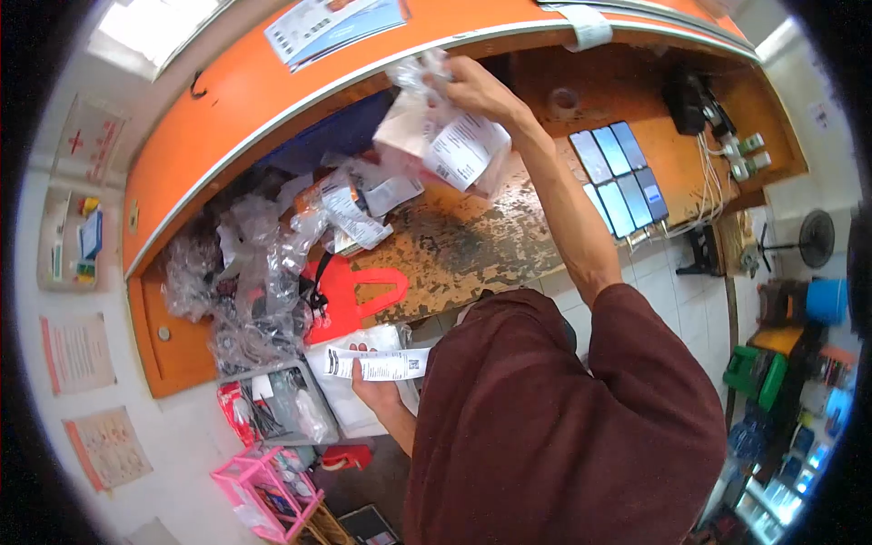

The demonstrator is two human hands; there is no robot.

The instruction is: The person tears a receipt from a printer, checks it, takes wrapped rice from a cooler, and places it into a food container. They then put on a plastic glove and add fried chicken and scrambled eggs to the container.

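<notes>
My right hand (477,89) grips the gathered top of a clear plastic bag (424,77) and holds it over the worn desk. Inside the bag is a pale box, and a printed white label (465,150) shows on its side. My left hand (377,391) is closed on a printed paper slip (386,364), the thumb on top of it. Beneath that hand lies a stack of white plastic sheets or bags (341,395). A red tote bag (350,291) rests on the desk between the hands, beside several plastic-wrapped parcels with labels (354,218).
Several lit phones (618,177) lie in a block on the desk, with white cables (713,177) beside them. Crumpled clear plastic (245,263) fills the left end. An orange counter ledge (227,100) runs above. A grey bin (295,404) and pink rack (268,490) stand at lower left.
</notes>
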